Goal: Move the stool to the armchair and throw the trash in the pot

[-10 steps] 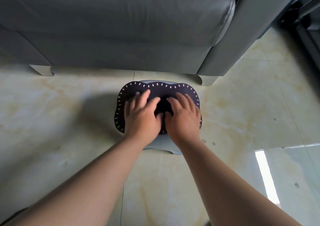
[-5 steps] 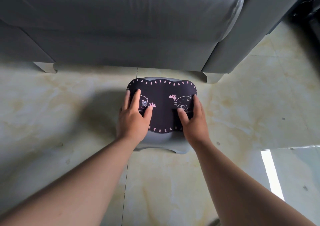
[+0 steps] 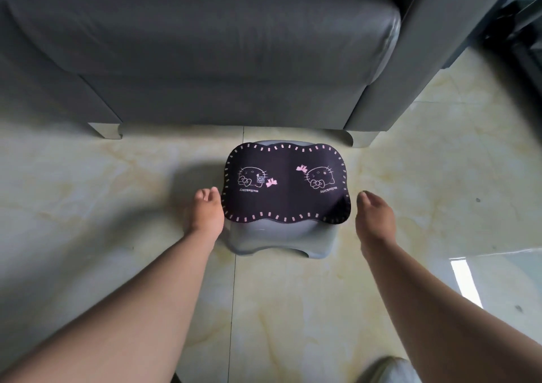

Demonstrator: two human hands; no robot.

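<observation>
A low grey plastic stool [image 3: 281, 236] with a dark cartoon-cat cushion cover [image 3: 286, 186] stands on the floor directly in front of the grey armchair [image 3: 205, 59]. My left hand [image 3: 205, 209] hovers just off the stool's left edge, fingers loosely curled, holding nothing. To the right of the stool, a small gap away, my right hand [image 3: 374, 215] is also empty. No trash and no pot are in view.
The armchair's two pale feet [image 3: 107, 130] rest on the glossy marble-pattern tile floor [image 3: 88, 206]. A dark piece of furniture [image 3: 528, 45] fills the upper right corner. Part of a grey slipper [image 3: 387, 368] shows at the bottom edge.
Both hands were pressing on the cushion, then slid to the stool's sides and have now let go and pulled outward. The stool stays in front of the armchair.
</observation>
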